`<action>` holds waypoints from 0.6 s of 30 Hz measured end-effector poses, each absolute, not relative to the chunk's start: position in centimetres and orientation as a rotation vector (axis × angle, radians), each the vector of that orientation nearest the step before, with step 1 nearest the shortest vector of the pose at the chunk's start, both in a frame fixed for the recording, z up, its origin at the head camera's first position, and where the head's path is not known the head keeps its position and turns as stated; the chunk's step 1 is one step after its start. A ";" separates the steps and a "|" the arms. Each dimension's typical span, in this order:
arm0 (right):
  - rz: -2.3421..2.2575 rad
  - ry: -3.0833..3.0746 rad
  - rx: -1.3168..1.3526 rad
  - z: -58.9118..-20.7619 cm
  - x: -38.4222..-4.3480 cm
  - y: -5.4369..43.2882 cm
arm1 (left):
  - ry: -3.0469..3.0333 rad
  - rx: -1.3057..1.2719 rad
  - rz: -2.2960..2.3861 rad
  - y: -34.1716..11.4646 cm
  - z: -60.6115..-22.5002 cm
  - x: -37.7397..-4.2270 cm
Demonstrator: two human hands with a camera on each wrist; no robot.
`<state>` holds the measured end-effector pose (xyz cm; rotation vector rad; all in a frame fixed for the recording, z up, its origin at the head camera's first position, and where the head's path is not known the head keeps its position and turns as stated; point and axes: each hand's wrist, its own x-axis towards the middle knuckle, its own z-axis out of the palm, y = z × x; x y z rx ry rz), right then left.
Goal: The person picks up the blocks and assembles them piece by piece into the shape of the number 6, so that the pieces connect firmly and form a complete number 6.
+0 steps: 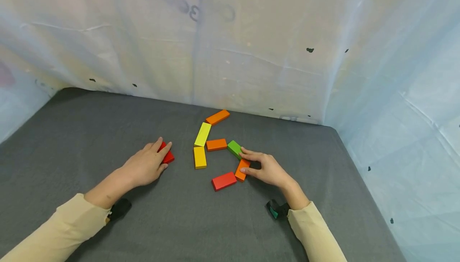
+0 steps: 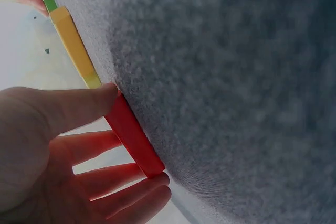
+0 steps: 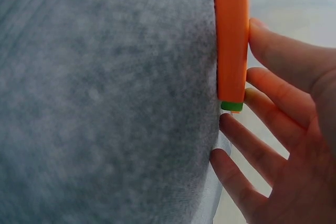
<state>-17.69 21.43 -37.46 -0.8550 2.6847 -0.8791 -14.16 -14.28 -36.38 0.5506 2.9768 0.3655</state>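
My left hand (image 1: 144, 165) holds a red block (image 1: 167, 157) on the grey cloth, thumb at its near side and fingers over the far side. The left wrist view shows the thumb at one end of this red block (image 2: 134, 135). To the right, my right hand (image 1: 267, 169) touches the curved row of blocks. Its thumb rests on an orange block (image 1: 242, 170), while the fingertips meet the green block (image 1: 233, 147) beyond it. In the right wrist view the fingers are extended beside the orange block (image 3: 232, 40). Another red block (image 1: 223, 181) adjoins the orange one's near end.
Left of the green block lies a second orange block (image 1: 216, 145). A golden-yellow block (image 1: 200, 158), a light yellow block (image 1: 203, 134) and a far orange block (image 1: 217, 117) form a line. Translucent sheeting (image 1: 251, 54) hangs behind the grey-covered table (image 1: 172, 222).
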 end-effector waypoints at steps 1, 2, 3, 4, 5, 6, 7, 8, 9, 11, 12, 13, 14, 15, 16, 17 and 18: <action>-0.881 2.684 -0.854 -37.4 -17.7 21.4 | 2.975 0.552 0.369 -14.2 -36.4 -14.1; -0.882 2.684 -0.854 -37.4 -17.7 21.4 | 2.977 0.557 0.371 -14.2 -36.4 -14.0; -0.883 2.682 -0.854 -37.4 -17.7 21.4 | 2.979 0.559 0.368 -14.2 -36.4 -14.0; -0.885 2.681 -0.854 -37.4 -17.7 21.4 | 2.983 0.565 0.365 -14.2 -36.4 -13.9; -0.885 2.681 -0.855 -37.4 -17.7 21.4 | 2.984 0.569 0.364 -14.2 -36.4 -13.8; -0.886 2.680 -0.856 -37.4 -17.7 21.4 | 2.988 0.575 0.361 -14.1 -36.4 -13.8; -0.885 2.682 -0.857 -37.3 -17.7 21.4 | 2.990 0.583 0.360 -14.1 -36.4 -13.7; -0.885 2.683 -0.859 -37.3 -17.7 21.4 | 2.993 0.593 0.359 -14.0 -36.4 -13.6; -0.886 2.684 -0.859 -37.3 -17.7 21.4 | 2.995 0.602 0.360 -14.0 -36.4 -13.5; -0.884 2.688 -0.862 -37.3 -17.7 21.4 | 2.994 0.621 0.360 -13.8 -36.4 -13.4; -0.882 2.689 -0.862 -37.3 -17.7 21.4 | 2.992 0.629 0.360 -13.8 -36.4 -13.3; -0.881 2.690 -0.863 -37.4 -17.7 21.4 | 2.988 0.632 0.360 -13.7 -36.4 -13.2; -0.881 2.690 -0.864 -37.4 -17.7 21.4 | 2.984 0.637 0.356 -13.6 -36.4 -13.1; -0.881 2.690 -0.864 -37.4 -17.7 21.4 | 2.979 0.639 0.352 -13.4 -36.5 -13.1; -0.881 2.690 -0.866 -37.4 -17.7 21.4 | 2.975 0.641 0.345 -13.3 -36.5 -13.0; -0.881 2.690 -0.866 -37.4 -17.6 21.4 | 2.971 0.644 0.338 -13.2 -36.5 -13.0; -0.881 2.691 -0.866 -37.4 -17.6 21.5 | 2.967 0.648 0.334 -13.1 -36.5 -12.9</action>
